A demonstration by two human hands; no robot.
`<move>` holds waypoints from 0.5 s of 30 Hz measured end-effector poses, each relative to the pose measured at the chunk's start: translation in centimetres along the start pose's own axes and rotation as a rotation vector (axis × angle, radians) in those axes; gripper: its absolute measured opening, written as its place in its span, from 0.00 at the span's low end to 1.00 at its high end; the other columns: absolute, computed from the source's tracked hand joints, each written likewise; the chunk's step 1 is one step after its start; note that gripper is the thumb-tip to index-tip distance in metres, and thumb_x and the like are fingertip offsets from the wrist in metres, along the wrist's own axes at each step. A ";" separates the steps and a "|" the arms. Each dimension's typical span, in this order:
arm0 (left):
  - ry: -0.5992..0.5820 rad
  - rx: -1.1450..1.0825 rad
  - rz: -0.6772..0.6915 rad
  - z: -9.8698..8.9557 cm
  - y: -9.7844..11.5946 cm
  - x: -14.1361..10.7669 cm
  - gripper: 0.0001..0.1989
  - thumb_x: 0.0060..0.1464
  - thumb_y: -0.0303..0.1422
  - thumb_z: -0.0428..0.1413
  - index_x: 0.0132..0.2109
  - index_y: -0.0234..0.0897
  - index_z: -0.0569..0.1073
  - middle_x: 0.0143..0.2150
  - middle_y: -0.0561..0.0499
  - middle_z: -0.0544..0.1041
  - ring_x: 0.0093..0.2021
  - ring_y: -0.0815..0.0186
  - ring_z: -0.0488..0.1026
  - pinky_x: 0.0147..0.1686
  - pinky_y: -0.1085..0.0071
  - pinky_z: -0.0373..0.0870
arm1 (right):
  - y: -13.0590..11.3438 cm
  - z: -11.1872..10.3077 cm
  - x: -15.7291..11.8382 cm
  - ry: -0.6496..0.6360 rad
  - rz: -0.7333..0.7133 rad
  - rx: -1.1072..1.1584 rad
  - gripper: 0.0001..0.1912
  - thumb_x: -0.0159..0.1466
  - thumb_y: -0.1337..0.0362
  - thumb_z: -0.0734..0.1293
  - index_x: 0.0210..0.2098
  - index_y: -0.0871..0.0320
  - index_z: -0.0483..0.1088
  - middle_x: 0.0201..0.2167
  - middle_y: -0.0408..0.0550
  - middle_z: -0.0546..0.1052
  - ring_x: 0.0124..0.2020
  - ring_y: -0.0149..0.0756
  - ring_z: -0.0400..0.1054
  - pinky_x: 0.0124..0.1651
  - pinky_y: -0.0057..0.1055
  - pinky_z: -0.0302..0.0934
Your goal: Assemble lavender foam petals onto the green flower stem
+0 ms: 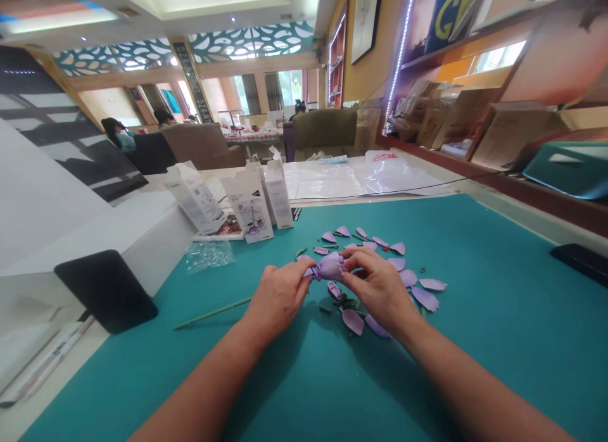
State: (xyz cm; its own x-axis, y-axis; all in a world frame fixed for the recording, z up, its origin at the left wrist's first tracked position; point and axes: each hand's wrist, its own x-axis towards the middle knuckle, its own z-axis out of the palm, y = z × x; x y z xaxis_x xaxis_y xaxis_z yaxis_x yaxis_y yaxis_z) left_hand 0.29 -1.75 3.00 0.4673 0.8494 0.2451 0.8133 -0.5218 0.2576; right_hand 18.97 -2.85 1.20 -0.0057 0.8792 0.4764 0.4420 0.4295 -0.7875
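Observation:
A pale purple artificial flower (331, 266) is held between both hands above the green mat. My left hand (280, 294) pinches it at its base, with the fingers closed. A thin green stem (213, 311) sticks out to the left from under that hand; whether it joins the flower is hidden. My right hand (382, 284) has thumb and fingers closed on the petals at the flower's other end. Around the hands lie several loose purple petals (425, 298) and, just below the flower, a cluster of small dark green pieces (348, 303).
Open white boxes (249, 208) and a crumpled clear bag (209, 255) stand or lie at the back left. A black tablet-like panel (107, 290) leans at the left. Plastic sheets (327, 179) lie beyond the mat (494, 290). A dark object (582, 263) rests at the right edge.

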 end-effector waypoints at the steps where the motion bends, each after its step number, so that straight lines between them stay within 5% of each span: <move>1: -0.001 0.002 -0.004 0.0 0.1 0.0 0.13 0.64 0.32 0.44 0.52 0.43 0.67 0.50 0.50 0.77 0.45 0.61 0.74 0.41 0.64 0.61 | 0.0 0.0 0.0 0.005 0.007 0.005 0.05 0.57 0.64 0.64 0.24 0.56 0.66 0.41 0.51 0.74 0.42 0.40 0.68 0.37 0.34 0.64; 15: -0.036 0.106 -0.052 -0.2 0.6 0.0 0.10 0.64 0.32 0.44 0.39 0.37 0.68 0.37 0.50 0.77 0.35 0.63 0.73 0.37 0.66 0.60 | 0.4 0.5 -0.2 0.065 -0.016 -0.028 0.04 0.53 0.66 0.63 0.22 0.55 0.67 0.38 0.50 0.76 0.44 0.43 0.69 0.42 0.39 0.62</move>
State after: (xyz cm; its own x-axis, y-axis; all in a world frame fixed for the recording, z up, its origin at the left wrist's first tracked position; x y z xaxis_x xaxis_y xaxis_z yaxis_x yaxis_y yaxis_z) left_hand 0.69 -2.06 3.28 0.4344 0.8783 0.1997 0.8679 -0.4675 0.1681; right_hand 18.71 -2.75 0.58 0.0447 0.8568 0.5136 0.4675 0.4364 -0.7687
